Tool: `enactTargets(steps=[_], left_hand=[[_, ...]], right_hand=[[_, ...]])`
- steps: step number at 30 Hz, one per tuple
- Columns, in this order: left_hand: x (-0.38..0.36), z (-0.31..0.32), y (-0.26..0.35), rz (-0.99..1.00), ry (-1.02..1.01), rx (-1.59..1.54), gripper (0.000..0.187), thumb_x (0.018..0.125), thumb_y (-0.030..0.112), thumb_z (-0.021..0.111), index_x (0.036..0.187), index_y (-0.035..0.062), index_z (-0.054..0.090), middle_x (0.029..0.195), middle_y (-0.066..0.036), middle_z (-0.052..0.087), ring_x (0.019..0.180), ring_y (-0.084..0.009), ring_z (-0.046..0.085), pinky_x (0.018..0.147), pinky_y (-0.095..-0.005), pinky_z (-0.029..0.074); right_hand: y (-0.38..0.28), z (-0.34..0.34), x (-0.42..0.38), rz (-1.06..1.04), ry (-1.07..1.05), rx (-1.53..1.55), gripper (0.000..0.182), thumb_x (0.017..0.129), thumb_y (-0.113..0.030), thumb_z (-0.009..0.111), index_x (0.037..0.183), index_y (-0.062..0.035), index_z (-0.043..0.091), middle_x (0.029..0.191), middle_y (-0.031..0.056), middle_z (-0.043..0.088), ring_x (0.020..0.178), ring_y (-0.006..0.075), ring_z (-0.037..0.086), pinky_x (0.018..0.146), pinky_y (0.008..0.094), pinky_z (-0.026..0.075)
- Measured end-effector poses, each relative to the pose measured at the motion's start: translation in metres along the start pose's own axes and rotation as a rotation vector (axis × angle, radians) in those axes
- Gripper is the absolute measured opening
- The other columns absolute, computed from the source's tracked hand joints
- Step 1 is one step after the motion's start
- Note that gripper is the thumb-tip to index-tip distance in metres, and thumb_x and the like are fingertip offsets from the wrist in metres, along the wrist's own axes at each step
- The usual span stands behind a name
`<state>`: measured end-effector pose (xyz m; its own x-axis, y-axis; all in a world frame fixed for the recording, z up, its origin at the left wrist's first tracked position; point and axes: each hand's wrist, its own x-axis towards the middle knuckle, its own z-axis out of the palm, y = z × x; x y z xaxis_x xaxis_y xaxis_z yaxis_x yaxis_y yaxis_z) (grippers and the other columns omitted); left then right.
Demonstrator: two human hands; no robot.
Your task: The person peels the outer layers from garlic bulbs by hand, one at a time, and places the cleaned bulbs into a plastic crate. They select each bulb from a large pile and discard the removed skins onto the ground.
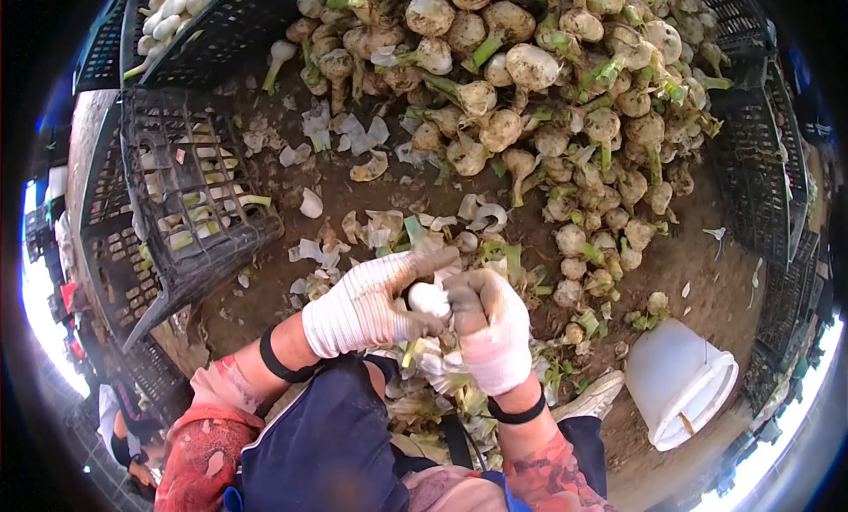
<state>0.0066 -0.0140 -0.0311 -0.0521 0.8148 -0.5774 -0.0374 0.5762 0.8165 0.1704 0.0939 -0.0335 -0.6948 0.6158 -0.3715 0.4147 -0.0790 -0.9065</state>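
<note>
A peeled white garlic bulb sits between my two gloved hands, above my knees. My left hand, in a white knitted glove with dirty fingertips, wraps round the bulb from the left. From the other side my right hand, gloved the same way, presses curled fingers against the bulb; whether they also pinch some skin is hidden. Below and beyond the hands lie loose garlic skins and green stem pieces. Past them rises a large heap of unpeeled garlic bulbs with soil and cut stems on them.
A tilted black plastic crate stands at left, with pale stems showing through its grid. Behind it another crate holds clean white bulbs. More black crates line the right side. A white bucket lies tipped over near my shoe.
</note>
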Motion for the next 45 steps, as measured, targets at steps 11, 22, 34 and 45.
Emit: enactTargets(steps=[11,22,34,45], left_hand=[[-0.008,-0.024,0.041,-0.081,0.172,-0.199,0.064,0.075,0.002,0.08,0.136,0.0053,0.059,0.128,-0.011,0.065,0.111,-0.0177,0.062,0.097,-0.0314,0.05],[-0.001,-0.109,0.054,0.428,0.744,-0.449,0.05,0.105,0.034,0.049,0.136,-0.005,0.053,0.106,-0.01,0.064,0.088,-0.0193,0.066,0.082,-0.0308,0.056],[0.022,0.012,-0.003,0.202,0.227,0.083,0.092,0.071,0.021,0.09,0.149,0.007,0.042,0.141,-0.015,0.056,0.126,-0.0218,0.056,0.107,-0.0357,0.043],[0.021,0.014,0.016,0.387,0.304,0.364,0.082,0.07,0.011,0.087,0.144,0.0149,0.051,0.134,-0.016,0.056,0.12,-0.0357,0.058,0.1,-0.0389,0.05]], right_hand=[[0.082,-0.013,0.039,-0.098,0.158,-0.718,0.05,0.084,-0.001,0.057,0.134,-0.0066,0.056,0.113,0.0202,0.065,0.098,0.0379,0.065,0.086,0.0408,0.054],[0.068,-0.048,0.149,-0.223,-0.222,-1.469,0.023,0.086,-0.012,0.058,0.103,-0.0119,0.072,0.092,0.0144,0.07,0.086,0.0328,0.069,0.07,0.043,0.055],[0.009,-0.001,0.015,0.349,0.043,0.751,0.041,0.097,-0.04,0.066,0.113,-0.0025,0.064,0.089,-0.0012,0.067,0.075,0.0063,0.058,0.067,0.0224,0.048],[0.0,-0.012,0.016,0.298,0.004,0.726,0.044,0.09,-0.037,0.076,0.112,-0.0004,0.068,0.098,0.0036,0.071,0.084,0.0108,0.064,0.073,0.0256,0.051]])
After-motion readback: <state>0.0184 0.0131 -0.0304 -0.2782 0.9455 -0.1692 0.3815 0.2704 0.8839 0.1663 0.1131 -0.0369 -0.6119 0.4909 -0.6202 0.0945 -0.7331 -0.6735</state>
